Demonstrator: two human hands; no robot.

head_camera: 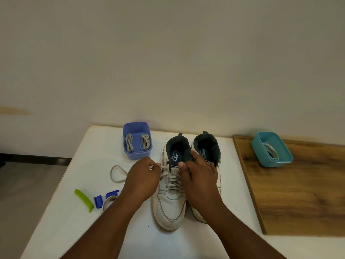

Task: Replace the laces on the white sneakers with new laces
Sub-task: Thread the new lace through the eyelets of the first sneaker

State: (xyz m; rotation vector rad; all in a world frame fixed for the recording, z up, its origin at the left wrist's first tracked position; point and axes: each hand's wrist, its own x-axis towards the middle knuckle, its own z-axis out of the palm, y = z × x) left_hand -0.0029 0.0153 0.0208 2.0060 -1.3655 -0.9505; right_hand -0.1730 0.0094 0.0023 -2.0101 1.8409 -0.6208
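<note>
Two white sneakers stand side by side on the white table, toes toward me. The left sneaker (169, 206) carries a white lace (172, 181) crossed through its eyelets. My left hand (141, 181) pinches the lace end at the shoe's upper left eyelet; a loop of that lace (116, 173) trails on the table to the left. My right hand (198, 176) grips the tongue and collar of the left sneaker, thumb on the tongue. The right sneaker (206, 148) is largely hidden behind my right hand and forearm.
A blue-violet tub (137, 156) at the back holds two bundled laces. A teal tub (271, 161) with a lace stands on a wooden board (298, 199) at right. A green clip (85, 200), blue clips (98, 201) and a tape roll (108, 201) lie front left.
</note>
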